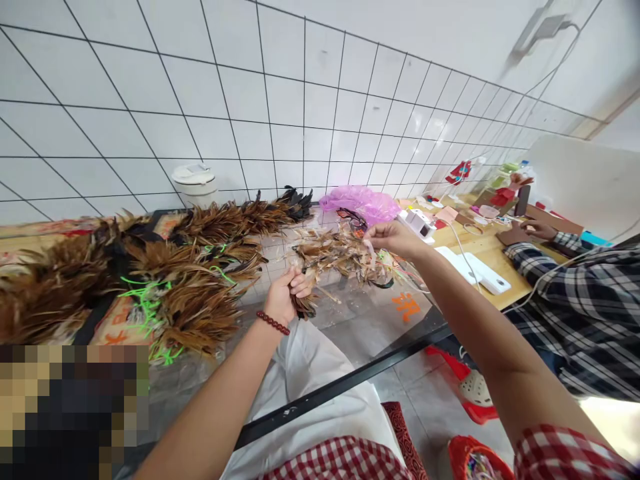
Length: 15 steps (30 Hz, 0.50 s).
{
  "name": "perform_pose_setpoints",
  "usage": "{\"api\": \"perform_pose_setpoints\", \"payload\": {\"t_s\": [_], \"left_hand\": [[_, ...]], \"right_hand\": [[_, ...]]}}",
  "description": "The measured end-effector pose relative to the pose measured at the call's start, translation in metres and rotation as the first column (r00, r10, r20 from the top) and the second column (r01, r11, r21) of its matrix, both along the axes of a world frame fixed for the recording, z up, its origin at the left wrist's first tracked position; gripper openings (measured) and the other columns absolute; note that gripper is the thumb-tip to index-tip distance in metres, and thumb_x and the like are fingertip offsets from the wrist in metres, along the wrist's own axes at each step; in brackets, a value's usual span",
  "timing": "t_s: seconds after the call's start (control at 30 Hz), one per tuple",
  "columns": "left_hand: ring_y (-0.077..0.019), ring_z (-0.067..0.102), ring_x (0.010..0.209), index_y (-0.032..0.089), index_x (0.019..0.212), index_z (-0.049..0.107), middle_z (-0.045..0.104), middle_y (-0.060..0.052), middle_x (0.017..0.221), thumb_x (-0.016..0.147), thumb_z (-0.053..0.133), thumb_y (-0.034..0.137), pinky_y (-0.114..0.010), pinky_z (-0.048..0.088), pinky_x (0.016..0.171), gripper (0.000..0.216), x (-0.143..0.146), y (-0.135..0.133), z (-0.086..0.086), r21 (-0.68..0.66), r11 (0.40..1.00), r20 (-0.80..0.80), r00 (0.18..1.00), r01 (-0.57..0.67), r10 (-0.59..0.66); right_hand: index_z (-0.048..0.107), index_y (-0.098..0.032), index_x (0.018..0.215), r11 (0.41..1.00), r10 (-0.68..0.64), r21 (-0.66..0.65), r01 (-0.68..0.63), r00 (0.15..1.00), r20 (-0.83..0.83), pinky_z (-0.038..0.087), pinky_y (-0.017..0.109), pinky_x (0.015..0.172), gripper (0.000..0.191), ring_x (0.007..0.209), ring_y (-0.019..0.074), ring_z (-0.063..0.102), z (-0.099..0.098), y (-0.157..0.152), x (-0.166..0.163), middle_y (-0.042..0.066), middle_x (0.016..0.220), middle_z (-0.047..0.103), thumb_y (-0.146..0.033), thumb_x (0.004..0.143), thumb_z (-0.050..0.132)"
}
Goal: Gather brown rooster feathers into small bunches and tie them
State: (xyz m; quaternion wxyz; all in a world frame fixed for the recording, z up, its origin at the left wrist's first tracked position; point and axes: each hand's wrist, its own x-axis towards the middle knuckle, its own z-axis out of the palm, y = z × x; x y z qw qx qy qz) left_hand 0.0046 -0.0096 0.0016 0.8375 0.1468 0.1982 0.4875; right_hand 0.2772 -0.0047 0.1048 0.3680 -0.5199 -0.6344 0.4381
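Note:
My left hand (284,293), with a dark red bead bracelet (273,323) at the wrist, is closed around a small bunch of brown feathers (304,305) whose tips point down. At the right end of a heap of loose brown and pale feathers (330,252), my right hand (393,239) has thumb and fingers pinched together. Something pale shows below those fingertips, too small to make out. The heap lies on a glass tabletop (345,307) right in front of both hands.
Bound brown feather bundles (200,300) with green strings (147,300) fill the left side. Behind the heap are a pink plastic bag (360,202) and glasses (353,217). A white lidded cup (195,183) stands by the tiled wall. At right, a person in a checked shirt (575,287) works beside white phones (475,270).

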Motion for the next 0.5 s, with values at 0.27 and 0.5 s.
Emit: {"api": "perform_pose_setpoints", "payload": {"t_s": [0.27,0.5], "left_hand": [[-0.0026,0.028,0.036,0.013,0.072,0.049,0.03,0.007,0.05,0.092,0.045,0.015,-0.014,0.025,0.036,0.021,0.001,0.0,-0.003,-0.015,1.0,0.002,1.0,-0.001,0.002],[-0.0029,0.028,0.037,0.014,0.074,0.048,0.03,0.007,0.051,0.09,0.049,0.014,-0.014,0.026,0.037,0.016,0.0,-0.001,-0.002,0.0,1.0,-0.011,1.0,0.001,-0.001]], "right_hand": [[0.072,-0.014,0.087,0.911,0.323,-0.333,-0.243,0.922,0.212,0.05,0.027,0.07,0.034,0.072,0.0143,0.064,0.004,-0.029,0.055,0.005,0.08,0.072,-0.039,0.064,0.079],[0.074,-0.017,0.077,0.924,-0.337,0.121,0.362,0.626,0.704,0.045,0.031,0.07,0.012,0.075,0.0186,0.06,-0.043,0.007,0.114,0.007,0.076,0.07,-0.022,0.07,0.067]]}}
